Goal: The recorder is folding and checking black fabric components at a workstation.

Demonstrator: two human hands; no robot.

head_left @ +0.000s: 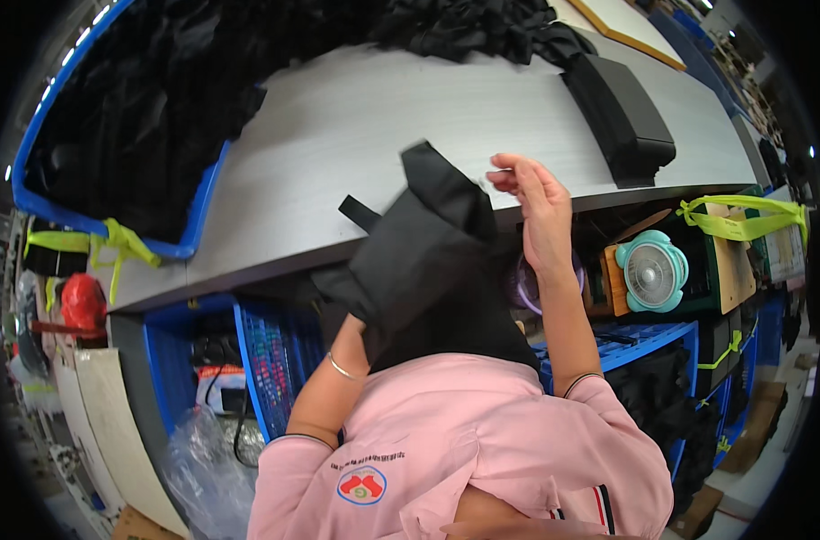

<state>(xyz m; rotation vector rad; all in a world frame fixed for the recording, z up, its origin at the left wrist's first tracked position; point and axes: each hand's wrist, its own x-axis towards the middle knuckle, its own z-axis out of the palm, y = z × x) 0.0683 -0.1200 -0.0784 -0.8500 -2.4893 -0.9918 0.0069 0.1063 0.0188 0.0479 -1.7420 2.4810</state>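
Note:
A black fabric piece (419, 238), sewn like a small bag or pouch, is held up in front of my body at the table's near edge. A short black strap (359, 212) sticks out from its left side. My left hand goes into or behind this cloth; only the wrist (354, 337) shows, and the fingers are hidden. My right hand (538, 202) is raised just right of the cloth, apart from it. Its fingers are loosely bent, slightly blurred, with nothing visible in them.
A grey table (338, 117) spans the front. On it are a blue bin (207, 202) of black fabric, a heap of black pieces (482, 27) and a black box-shaped object (619, 117). Below stand a turquoise fan (655, 272) and blue crates (252, 369).

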